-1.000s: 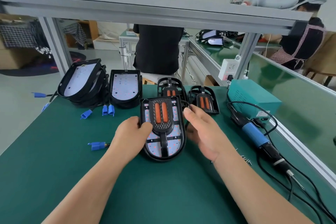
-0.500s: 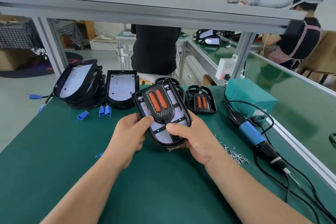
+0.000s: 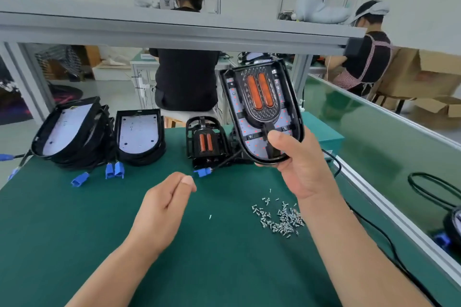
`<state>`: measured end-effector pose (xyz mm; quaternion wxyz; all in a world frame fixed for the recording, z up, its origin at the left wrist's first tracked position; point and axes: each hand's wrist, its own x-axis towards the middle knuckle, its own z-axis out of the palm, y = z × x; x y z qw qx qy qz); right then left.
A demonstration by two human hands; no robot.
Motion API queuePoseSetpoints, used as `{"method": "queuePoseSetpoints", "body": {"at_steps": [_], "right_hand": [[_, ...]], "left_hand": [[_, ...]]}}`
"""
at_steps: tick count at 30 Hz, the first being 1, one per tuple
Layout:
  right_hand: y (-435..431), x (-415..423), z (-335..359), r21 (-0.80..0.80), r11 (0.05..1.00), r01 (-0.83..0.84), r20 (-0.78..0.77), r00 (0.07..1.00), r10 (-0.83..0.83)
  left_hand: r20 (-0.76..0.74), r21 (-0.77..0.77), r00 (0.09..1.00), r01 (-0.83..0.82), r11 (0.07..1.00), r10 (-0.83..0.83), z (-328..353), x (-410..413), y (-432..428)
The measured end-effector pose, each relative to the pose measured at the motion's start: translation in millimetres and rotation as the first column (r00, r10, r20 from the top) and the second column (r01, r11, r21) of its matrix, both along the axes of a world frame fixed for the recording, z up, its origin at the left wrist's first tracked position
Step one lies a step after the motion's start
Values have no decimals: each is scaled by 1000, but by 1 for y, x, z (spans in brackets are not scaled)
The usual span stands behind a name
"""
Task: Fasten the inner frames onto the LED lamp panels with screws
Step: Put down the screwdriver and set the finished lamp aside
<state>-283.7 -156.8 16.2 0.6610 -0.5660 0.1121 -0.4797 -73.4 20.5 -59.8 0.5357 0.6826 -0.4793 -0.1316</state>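
Lifting the lamp panel [image 3: 262, 112] off the mat to 1 o'clock, your right hand [image 3: 303, 167] now grips its lower rim alone, your left hand [image 3: 166, 203] has let go, loosely curled, screws [image 3: 279, 218] at 4 o'clock still unused.

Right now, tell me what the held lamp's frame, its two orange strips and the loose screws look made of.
Inner frame: matte black, moulded-looking, likely plastic. Orange strips: glossy, translucent-looking, probably plastic lenses. Screws: small, silvery, glinting, likely plated steel.
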Motion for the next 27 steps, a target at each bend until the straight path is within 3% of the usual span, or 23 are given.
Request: {"method": "queuePoseSetpoints", "body": {"at_steps": [5, 13, 21, 27], "right_hand": [[-9, -37, 14, -51, 992, 115, 116, 987, -108], [-31, -105, 15, 32, 914, 404, 183, 897, -403], [-56, -169, 1, 180, 772, 610, 288, 717, -634], [-63, -191, -20, 347, 613, 710, 262, 555, -790]], "left_hand": [[-3, 75, 1000, 26, 997, -26, -3, 4, -7], [-21, 84, 998, 54, 995, -52, -9, 9, -10], [5, 88, 998, 69, 994, -70, -15, 13, -13], [-22, 69, 996, 90, 993, -89, -13, 13, -14]]}}
